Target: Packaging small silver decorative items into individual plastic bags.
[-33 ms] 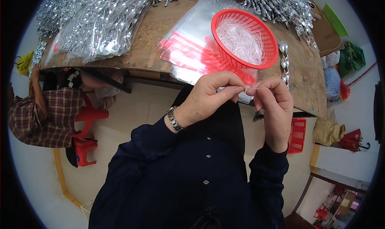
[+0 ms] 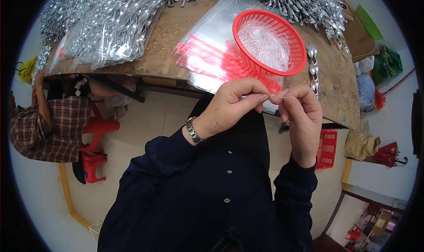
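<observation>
A thin clear thread [image 2: 278, 97] runs between my two hands in front of the table edge. My left hand [image 2: 234, 102], with a metal watch on its wrist, pinches one part of it between thumb and forefinger. The thumb and forefinger of my right hand [image 2: 302, 113] are closed on the other part. Just beyond my fingers stands a red plastic basket [image 2: 269, 68] with a tangle of clear threads [image 2: 265, 44] inside. Under and beside it lies a stack of clear plastic bags with red strips [image 2: 205, 53].
Silver twisted ornaments [image 2: 119, 26] are heaped on the table's left, with more [image 2: 304, 4] at the back. One silver twisted strip [image 2: 313, 68] lies right of the basket. A person in a checked shirt [image 2: 57, 128] sits at left. A red crate [image 2: 327, 149] stands below the table.
</observation>
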### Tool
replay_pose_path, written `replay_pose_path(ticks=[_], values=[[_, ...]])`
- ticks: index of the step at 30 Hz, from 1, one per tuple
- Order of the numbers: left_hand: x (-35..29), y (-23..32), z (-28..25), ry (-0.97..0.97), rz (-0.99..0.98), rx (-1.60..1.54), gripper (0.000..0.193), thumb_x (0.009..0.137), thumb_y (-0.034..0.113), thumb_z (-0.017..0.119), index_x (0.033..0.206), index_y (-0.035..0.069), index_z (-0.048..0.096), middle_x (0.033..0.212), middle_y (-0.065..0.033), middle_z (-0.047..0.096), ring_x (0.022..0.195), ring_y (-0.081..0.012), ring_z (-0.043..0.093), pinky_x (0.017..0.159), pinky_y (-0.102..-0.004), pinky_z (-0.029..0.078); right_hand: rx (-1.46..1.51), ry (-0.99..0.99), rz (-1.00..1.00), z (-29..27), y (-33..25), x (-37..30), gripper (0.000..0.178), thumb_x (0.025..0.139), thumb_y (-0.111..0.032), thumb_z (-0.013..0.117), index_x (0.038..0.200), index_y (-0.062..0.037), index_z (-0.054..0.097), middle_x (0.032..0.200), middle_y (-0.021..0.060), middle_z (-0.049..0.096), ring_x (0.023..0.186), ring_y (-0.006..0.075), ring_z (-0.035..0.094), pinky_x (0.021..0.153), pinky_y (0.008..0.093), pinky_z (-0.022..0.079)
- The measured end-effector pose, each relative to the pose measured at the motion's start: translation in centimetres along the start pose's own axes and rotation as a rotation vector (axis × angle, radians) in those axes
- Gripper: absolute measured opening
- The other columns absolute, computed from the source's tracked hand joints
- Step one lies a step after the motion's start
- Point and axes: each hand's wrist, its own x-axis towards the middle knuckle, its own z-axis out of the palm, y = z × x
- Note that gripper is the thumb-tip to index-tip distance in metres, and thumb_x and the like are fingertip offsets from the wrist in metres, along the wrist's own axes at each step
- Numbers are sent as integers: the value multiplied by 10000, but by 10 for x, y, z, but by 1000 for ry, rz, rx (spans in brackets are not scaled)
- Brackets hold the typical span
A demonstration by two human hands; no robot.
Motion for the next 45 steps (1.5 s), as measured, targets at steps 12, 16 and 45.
replay_pose_path(ticks=[12, 16, 45], values=[[6, -30, 8, 65, -77, -275, 78, 921, 42, 541, 974, 7, 587, 830, -29, 603, 720, -79, 580, 685, -205, 475, -136, 98, -167, 6, 22, -7, 32, 920, -26, 514, 902, -15, 537, 1128, 165, 613, 659, 64, 495, 665, 207, 420], [5, -30, 9, 97, -68, -230, 79, 923, 47, 541, 970, 7, 590, 825, -16, 601, 731, -71, 570, 689, -200, 468, -434, 66, -314, 3, 27, -6, 35, 878, 20, 547, 883, -11, 562, 1106, 170, 629, 704, 101, 565, 682, 222, 449], [-5, -30, 6, 101, -205, -99, 169, 927, 127, 552, 996, 4, 645, 793, 22, 593, 729, -48, 535, 675, -193, 440, -1132, -119, -610, -2, 34, -7, 134, 700, -23, 665, 811, -69, 605, 1089, 64, 617, 812, 199, 609, 669, 307, 439]])
